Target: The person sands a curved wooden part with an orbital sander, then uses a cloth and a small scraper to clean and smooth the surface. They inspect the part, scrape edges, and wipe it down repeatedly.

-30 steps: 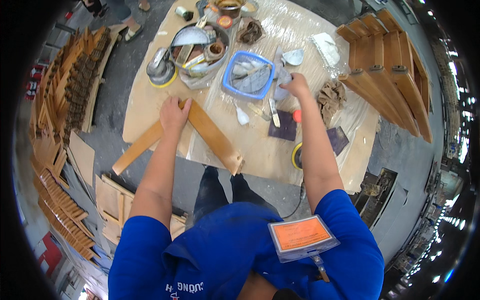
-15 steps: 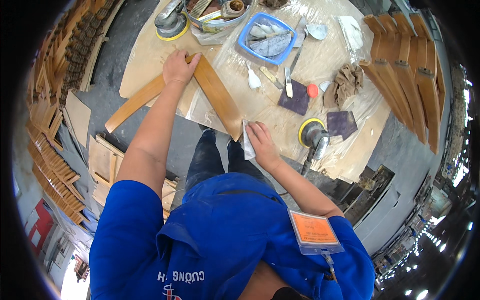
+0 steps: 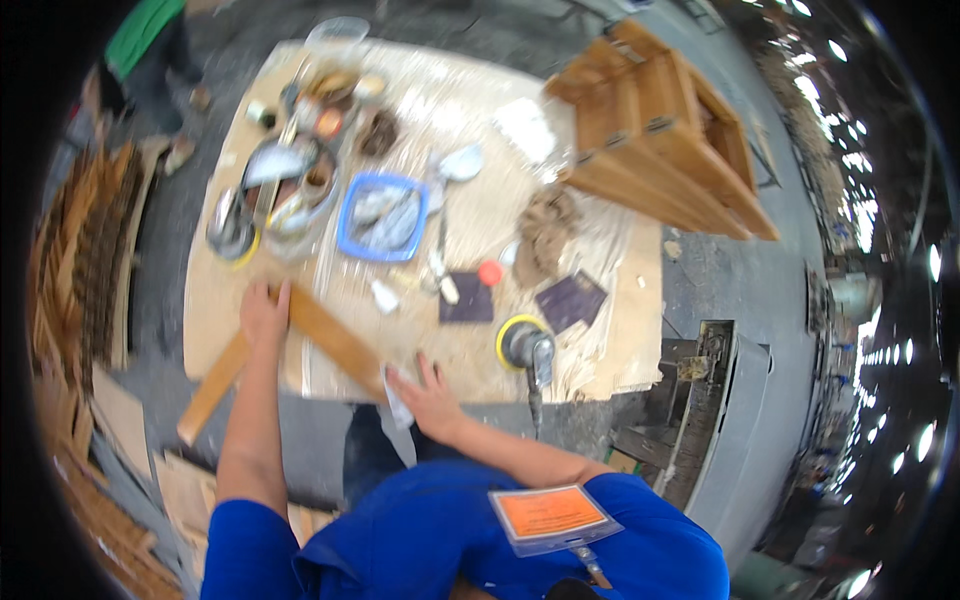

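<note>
A V-shaped brown wooden piece [image 3: 340,346] lies at the table's near left, one arm sticking out past the edge. My left hand [image 3: 265,318] is closed round the corner where its two arms meet. At the near end of the right arm, my right hand [image 3: 430,403] presses a folded whitish sheet [image 3: 396,400], like sandpaper, against the wood. Its thumb side is partly hidden, and some fingers stand apart. Right of this hand rests a round sander [image 3: 527,345] with a yellow rim. Dark purple abrasive sheets [image 3: 466,298] lie beyond.
A blue basin [image 3: 383,216] of scrapers stands mid-table, beside a tub [image 3: 292,240] of tools and a second sander [image 3: 232,230]. A crumpled brown cloth [image 3: 546,236] lies further right. Wooden frames [image 3: 650,130] stand at the far right. Another person [image 3: 150,60] is at the far left.
The view has swung up and to the right, so the table sits lower and further left in it. Both hands keep their places on the wooden piece; the right fingers are more spread.
</note>
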A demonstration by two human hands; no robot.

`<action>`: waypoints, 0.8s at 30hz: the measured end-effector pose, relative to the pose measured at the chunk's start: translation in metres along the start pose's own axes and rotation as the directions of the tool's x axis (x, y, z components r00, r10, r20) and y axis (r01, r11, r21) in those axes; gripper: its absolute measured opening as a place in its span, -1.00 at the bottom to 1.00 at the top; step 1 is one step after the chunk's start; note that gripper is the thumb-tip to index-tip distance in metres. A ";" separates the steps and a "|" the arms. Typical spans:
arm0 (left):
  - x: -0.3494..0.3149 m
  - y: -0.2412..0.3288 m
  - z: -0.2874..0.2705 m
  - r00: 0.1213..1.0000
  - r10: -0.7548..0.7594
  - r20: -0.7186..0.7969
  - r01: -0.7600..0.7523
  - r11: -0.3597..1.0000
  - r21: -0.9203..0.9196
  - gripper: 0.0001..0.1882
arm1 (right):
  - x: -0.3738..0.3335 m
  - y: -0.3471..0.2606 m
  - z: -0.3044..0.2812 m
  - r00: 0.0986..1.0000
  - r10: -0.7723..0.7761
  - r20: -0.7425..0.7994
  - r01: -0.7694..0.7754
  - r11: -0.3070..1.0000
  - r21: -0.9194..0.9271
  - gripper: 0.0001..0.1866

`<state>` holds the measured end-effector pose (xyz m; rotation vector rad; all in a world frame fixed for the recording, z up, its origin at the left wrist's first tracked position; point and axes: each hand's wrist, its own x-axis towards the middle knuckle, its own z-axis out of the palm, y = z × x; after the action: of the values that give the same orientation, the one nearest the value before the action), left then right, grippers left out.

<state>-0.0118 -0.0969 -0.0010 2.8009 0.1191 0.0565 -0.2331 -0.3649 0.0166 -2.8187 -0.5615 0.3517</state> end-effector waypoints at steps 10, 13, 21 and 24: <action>-0.001 -0.001 0.005 0.998 0.005 -0.058 -0.009 0.998 -0.060 -0.59 | -0.007 -0.010 -0.011 0.999 0.043 0.007 -0.044 0.989 0.141 0.00; -0.002 -0.001 0.006 0.998 0.004 -0.063 -0.005 1.000 -0.016 -0.58 | -0.002 -0.009 -0.008 0.999 0.037 -0.009 -0.036 0.995 0.097 0.00; -0.003 0.002 0.001 0.997 0.010 -0.073 -0.009 1.000 0.005 -0.58 | -0.006 -0.011 -0.009 0.992 0.072 0.106 -0.080 0.994 0.071 0.00; -0.005 0.002 0.000 0.998 0.005 -0.062 -0.005 1.000 -0.008 -0.58 | -0.003 -0.013 -0.007 0.998 0.025 -0.056 -0.021 0.997 0.073 -0.06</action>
<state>-0.0163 -0.0994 -0.0005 2.7919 0.1262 0.1447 -0.2382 -0.3560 0.0275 -2.7574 -0.4949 0.2888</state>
